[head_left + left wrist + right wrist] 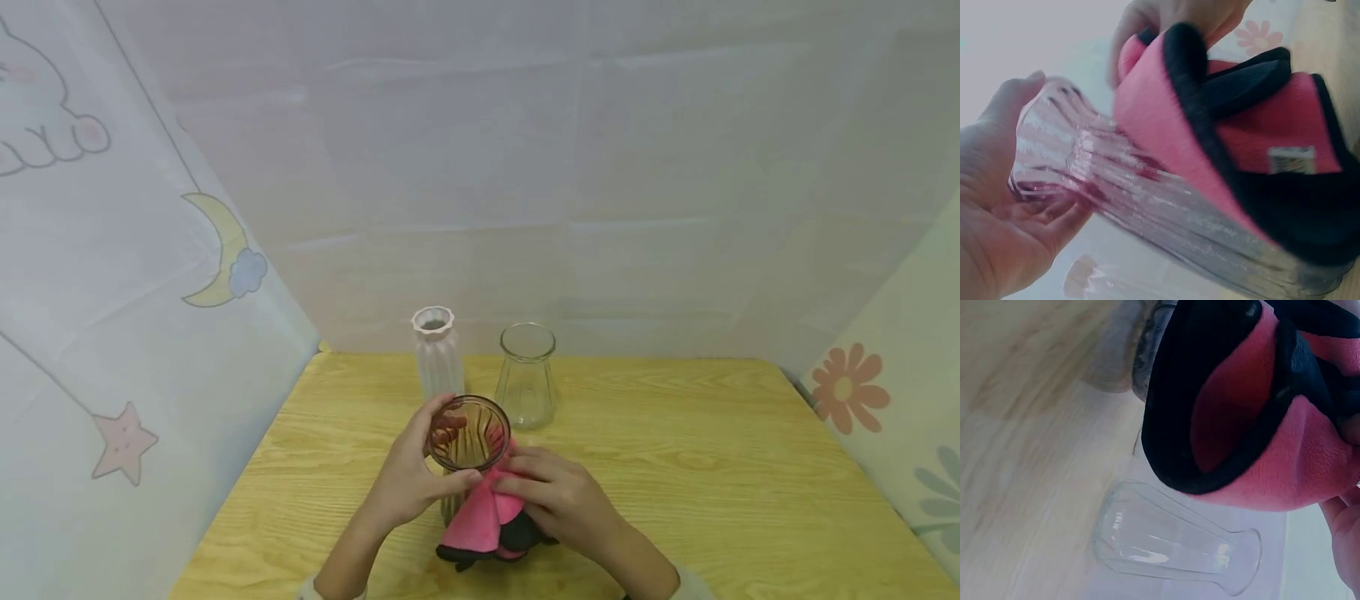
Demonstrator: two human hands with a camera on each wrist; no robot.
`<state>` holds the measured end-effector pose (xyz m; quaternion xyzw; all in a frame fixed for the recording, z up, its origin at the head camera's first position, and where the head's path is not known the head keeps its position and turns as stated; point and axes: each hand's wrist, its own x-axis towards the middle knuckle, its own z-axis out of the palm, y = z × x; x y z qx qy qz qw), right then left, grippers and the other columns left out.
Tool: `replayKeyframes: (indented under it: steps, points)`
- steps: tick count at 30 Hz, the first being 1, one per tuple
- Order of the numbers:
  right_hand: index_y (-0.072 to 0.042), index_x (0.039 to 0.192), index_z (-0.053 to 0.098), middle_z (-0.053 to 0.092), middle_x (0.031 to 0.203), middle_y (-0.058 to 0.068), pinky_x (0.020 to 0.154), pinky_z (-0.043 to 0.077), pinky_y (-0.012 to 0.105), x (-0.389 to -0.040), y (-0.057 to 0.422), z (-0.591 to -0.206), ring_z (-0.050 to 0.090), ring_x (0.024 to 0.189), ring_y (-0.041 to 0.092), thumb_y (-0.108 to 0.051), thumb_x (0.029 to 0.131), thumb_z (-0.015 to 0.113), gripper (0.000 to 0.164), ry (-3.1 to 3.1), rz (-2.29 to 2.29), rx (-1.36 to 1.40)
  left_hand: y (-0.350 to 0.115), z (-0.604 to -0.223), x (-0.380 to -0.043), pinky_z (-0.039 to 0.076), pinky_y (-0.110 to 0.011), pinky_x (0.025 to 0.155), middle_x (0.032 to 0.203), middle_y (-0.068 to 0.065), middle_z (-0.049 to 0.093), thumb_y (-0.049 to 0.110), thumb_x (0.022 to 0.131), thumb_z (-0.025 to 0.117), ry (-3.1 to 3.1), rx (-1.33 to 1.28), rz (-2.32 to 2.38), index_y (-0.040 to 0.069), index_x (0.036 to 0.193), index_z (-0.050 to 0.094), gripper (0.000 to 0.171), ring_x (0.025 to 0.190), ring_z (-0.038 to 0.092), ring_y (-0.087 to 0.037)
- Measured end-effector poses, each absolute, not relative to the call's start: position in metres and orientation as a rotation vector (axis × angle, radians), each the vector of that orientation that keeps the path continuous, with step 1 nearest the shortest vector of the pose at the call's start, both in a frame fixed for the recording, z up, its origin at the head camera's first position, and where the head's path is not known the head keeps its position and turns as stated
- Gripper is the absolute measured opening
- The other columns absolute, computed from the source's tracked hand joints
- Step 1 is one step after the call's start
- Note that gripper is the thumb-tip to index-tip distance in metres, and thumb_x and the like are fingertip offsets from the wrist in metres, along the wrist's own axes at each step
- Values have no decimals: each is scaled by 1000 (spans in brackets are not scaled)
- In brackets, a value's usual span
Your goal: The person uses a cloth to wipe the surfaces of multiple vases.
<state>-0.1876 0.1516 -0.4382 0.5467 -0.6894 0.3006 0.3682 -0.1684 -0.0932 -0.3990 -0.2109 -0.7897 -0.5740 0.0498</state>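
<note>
A ribbed, purplish-brown glass vase stands upright near the front of the table. My left hand holds it around the rim, thumb at the near side and fingers at the far left. In the left wrist view the vase shows its flared mouth and fluted body. My right hand grips a pink cloth with black edging against the vase's right side. The cloth hangs in loose folds in the right wrist view, hiding part of the vase. A small white label shows on the cloth.
Behind the held vase stand a white ribbed vase at the left and a clear glass vase at the right. All are on a yellow wood-grain table. A pale printed curtain rises behind the table.
</note>
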Motion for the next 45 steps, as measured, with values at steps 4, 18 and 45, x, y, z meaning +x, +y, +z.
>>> replayKeyframes:
  steps: [4,18,45]
  points:
    - [-16,108,77,73,109,5,93,56,32,-187,154,-443,71,102,25,-18,107,51,26,-1832,739,1413,-100,-401,-178,49,-34,103,138,-11,58,18,80,87,-2366,-805,-1816,11,155,34,92,126,57,-27]
    - [-18,104,78,70,107,-1,88,55,21,-187,172,-452,69,99,13,-23,108,48,31,-2010,705,1471,-115,-408,-195,37,-31,115,161,-8,34,48,82,83,-2322,-1078,-1860,17,163,15,109,142,42,-31]
    - [-14,107,77,74,109,6,96,55,36,-193,149,-443,71,102,25,-14,106,52,25,-1792,780,1395,-111,-407,-198,50,-37,102,145,-14,51,31,85,83,-2339,-998,-1971,16,156,29,91,128,55,-33]
